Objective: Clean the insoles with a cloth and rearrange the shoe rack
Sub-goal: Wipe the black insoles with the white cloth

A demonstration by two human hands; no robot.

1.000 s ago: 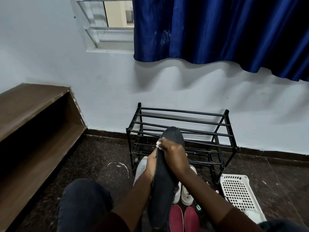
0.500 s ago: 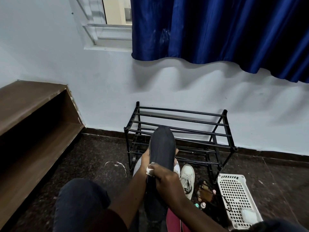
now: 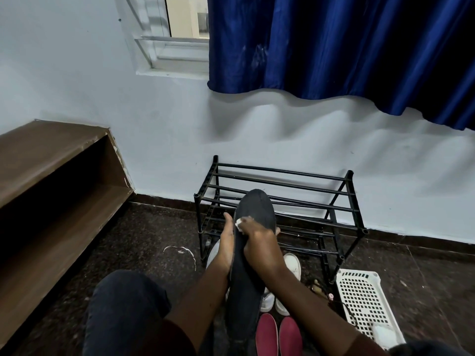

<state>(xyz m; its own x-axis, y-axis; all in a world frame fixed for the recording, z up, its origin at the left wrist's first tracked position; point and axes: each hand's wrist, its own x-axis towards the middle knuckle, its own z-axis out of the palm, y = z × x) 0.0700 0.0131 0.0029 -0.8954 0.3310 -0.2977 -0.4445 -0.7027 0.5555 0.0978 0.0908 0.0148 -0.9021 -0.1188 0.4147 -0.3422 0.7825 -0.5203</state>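
A long dark grey insole (image 3: 257, 209) stands tilted up in front of me, its toe end over the black metal shoe rack (image 3: 341, 209). My left hand (image 3: 227, 242) grips the insole's left edge from behind. My right hand (image 3: 259, 242) presses a small white cloth (image 3: 239, 223) against the insole's upper middle; most of the cloth is hidden under the fingers. The rack's bars carry no shoes.
White sneakers (image 3: 291, 263) and a pair of maroon shoes (image 3: 279, 335) lie on the dark floor below my arms. A white perforated basket (image 3: 365, 301) sits right of the rack. A brown wooden shelf (image 3: 51, 176) runs along the left. My knee (image 3: 123, 304) is at lower left.
My right hand with the cloth slid down the insole, then back up toward its toe end. The left hand keeps holding the insole.
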